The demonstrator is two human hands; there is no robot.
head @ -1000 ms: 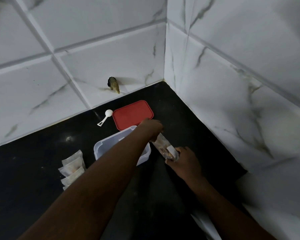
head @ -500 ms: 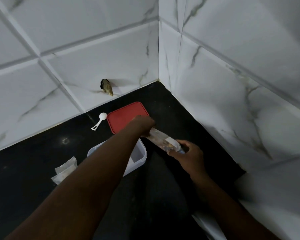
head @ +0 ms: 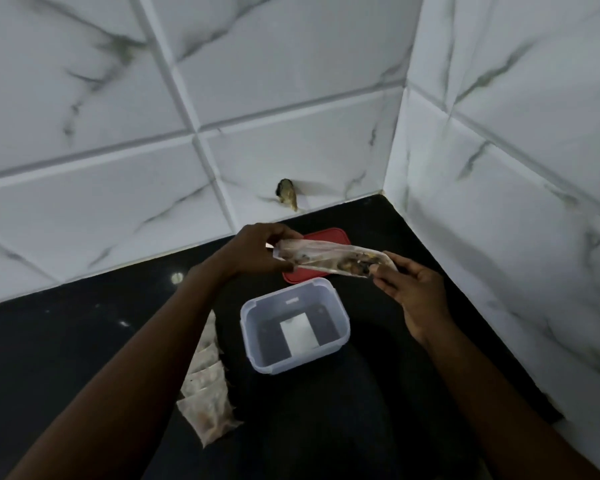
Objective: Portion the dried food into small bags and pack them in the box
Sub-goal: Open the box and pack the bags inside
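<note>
While it hangs stretched between two hands above the box, the small clear bag [head: 329, 259] shows brown dried food [head: 354, 267] gathered toward its right end. The left hand [head: 257, 252] pinches the bag's left end with curled fingers and thumb; the right hand [head: 411, 294] pinches the right end between thumb and fingertips. Just below stands the clear plastic box [head: 252, 327], open, with a white rectangle [head: 298, 332] on its floor. Behind it, partly hidden by the bag, lies the red lid [head: 328, 234]. Left of the box, a row of filled small bags [head: 205, 389] overlaps on the black surface [head: 84, 358]. Marble-patterned white wall tiles [head: 291, 64] meet in a corner behind.
</note>
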